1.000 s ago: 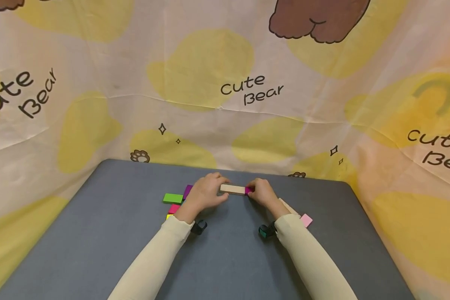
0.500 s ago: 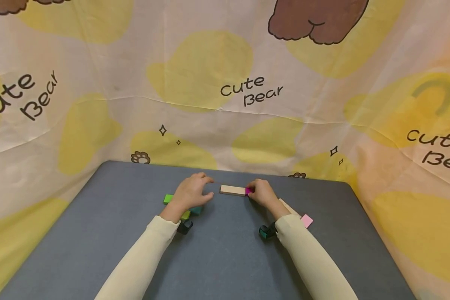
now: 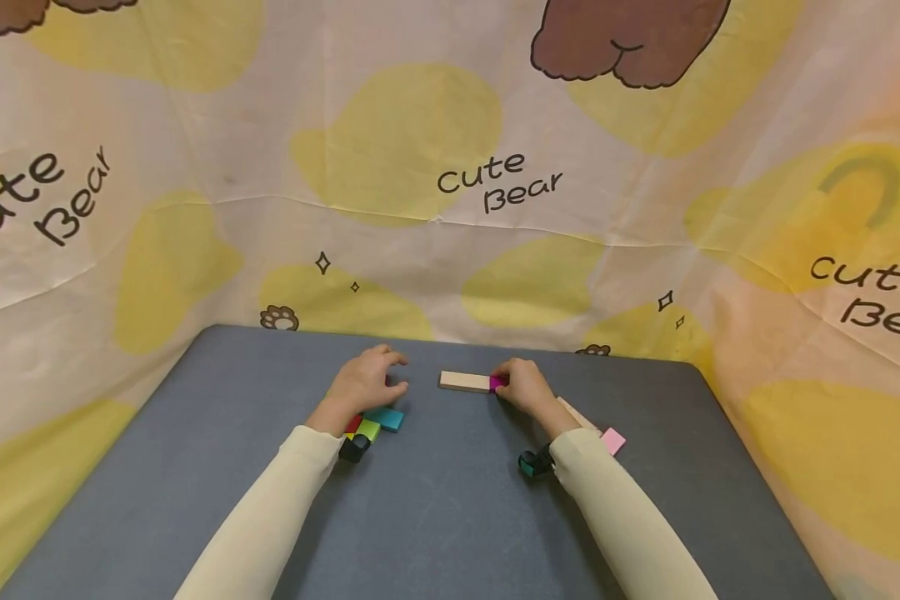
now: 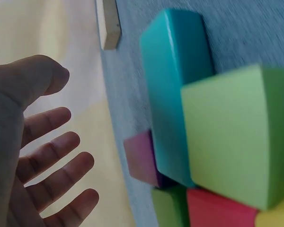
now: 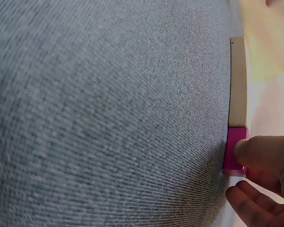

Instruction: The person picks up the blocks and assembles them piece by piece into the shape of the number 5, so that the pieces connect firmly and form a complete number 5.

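My right hand point(image 3: 527, 385) pinches a small magenta block point(image 5: 234, 149), thumb on its near face. That block butts against one end of a plain wooden plank point(image 3: 463, 382), which lies flat on the table. Left of the plank, my left hand point(image 3: 360, 379) holds nothing; its fingers are spread and slightly bent. Beneath and beside it is a cluster of coloured blocks: a teal block point(image 4: 165, 94), a light green block point(image 4: 227, 137), a red block point(image 4: 220, 205), a yellow block point(image 4: 277, 215) and a purple block point(image 4: 141, 158). The left hand and wrist hide part of this cluster in the head view.
Partly behind the right forearm lies another plain wooden plank point(image 3: 577, 414), with a pink block point(image 3: 612, 441) near its lower end. A printed cloth point(image 3: 390, 167) hangs around the far and side edges of the grey table point(image 3: 435, 517).
My left hand has drawn away from the plank's left end and moved left over the coloured blocks. The right hand stays on the magenta block, and the plank has hardly moved.
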### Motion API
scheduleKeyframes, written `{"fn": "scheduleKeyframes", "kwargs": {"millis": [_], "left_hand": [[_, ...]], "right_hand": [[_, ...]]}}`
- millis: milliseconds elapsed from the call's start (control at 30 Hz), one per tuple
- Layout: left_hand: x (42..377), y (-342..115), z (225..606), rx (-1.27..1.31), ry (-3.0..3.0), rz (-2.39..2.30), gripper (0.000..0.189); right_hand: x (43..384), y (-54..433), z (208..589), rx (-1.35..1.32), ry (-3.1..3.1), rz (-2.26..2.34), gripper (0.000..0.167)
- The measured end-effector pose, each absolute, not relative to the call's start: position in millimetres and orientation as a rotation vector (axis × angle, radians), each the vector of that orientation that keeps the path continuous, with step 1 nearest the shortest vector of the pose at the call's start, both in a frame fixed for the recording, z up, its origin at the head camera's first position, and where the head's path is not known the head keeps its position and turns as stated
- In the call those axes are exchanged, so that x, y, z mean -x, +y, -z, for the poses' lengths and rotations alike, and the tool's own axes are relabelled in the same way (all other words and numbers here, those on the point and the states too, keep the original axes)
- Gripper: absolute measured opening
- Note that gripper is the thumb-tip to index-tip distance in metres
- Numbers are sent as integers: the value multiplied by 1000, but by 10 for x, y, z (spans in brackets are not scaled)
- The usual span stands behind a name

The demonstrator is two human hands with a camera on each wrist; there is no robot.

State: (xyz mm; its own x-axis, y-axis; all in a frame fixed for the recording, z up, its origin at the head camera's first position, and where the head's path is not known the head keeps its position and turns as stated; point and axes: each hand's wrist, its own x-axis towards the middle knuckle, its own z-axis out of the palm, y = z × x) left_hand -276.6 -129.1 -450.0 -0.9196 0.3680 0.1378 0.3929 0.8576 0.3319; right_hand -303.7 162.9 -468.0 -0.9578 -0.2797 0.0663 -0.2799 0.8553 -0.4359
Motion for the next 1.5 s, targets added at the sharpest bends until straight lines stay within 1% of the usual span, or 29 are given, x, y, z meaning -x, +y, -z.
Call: {"fn": "scheduleKeyframes", "kwargs": {"millis": [633,1067,1300,1500], "left_hand": [[2876,-1528,4666,514,-3022,578,39],[2886,-1502,4682,463,-3081,621,35],[2917,-1476,4699,405,-3101,739,32],[2945,-1445,4691,355,-3096,800,34]], "right_hand": [[3039,1644,4720,-441,-3013,-719,21],[3034,1649,4713,-448,-3010,-732,20],[3048,1664,4725,-460,-3006,-718,20],[3060,1666,4738,-446,-3025,-706,22]]}}
